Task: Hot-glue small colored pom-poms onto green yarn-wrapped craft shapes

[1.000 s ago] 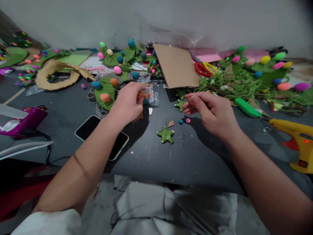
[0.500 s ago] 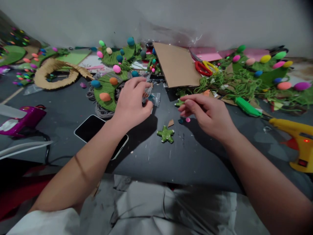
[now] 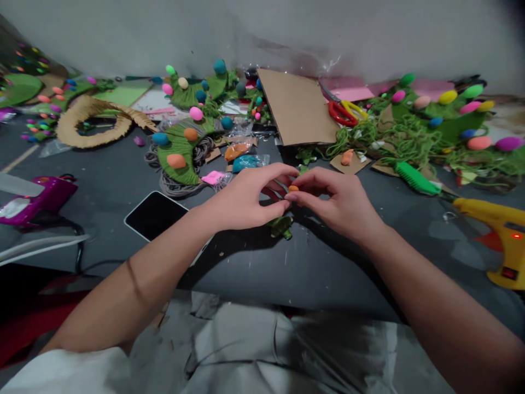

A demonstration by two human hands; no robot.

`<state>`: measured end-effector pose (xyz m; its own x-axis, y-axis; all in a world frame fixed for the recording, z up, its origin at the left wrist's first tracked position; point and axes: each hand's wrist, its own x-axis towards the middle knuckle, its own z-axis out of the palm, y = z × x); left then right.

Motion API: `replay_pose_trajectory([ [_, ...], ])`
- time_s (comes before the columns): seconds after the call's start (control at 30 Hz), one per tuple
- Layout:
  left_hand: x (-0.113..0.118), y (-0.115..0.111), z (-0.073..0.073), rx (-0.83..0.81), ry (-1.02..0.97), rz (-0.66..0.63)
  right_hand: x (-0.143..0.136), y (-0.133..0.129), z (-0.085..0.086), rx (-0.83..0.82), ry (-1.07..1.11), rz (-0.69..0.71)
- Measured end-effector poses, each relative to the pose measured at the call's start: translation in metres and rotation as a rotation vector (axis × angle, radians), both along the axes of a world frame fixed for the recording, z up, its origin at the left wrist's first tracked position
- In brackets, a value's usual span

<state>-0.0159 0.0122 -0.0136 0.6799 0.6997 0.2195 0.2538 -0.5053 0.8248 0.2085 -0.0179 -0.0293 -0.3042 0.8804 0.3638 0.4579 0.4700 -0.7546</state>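
My right hand (image 3: 342, 200) pinches a small orange lump of clay (image 3: 293, 189) between thumb and index finger. Facing it, my left hand (image 3: 250, 197) has its fingers curved and its thumb apart from the index finger, the tips close to the lump. Whether the left fingertips touch the clay is hard to tell. Below the hands lies a green yarn-wrapped star (image 3: 281, 227), partly covered by the left hand. Another green piece (image 3: 303, 169) shows just behind the fingertips. Packs of orange clay (image 3: 238, 150), blue clay (image 3: 246, 162) and pink clay (image 3: 213, 178) lie beyond my left hand.
A phone (image 3: 156, 215) lies under my left forearm. On the right are a yellow glue gun (image 3: 494, 224), a green brush (image 3: 416, 178) and scissors (image 3: 342, 113). Cardboard (image 3: 299, 109), yarn-wrapped wreaths (image 3: 180, 158) and a paper ring (image 3: 69, 131) line the back.
My left hand has come away from the clay packs, toward me and right, to meet the right hand. The orange lump now shows in my right fingers. The star is partly covered.
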Motion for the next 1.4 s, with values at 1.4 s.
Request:
replay_pose_trajectory([
  [1.4,-0.006,0.019,0.001,-0.359,-0.188,0.170,0.019,0.004,0.007,0.083,-0.028,-0.130],
])
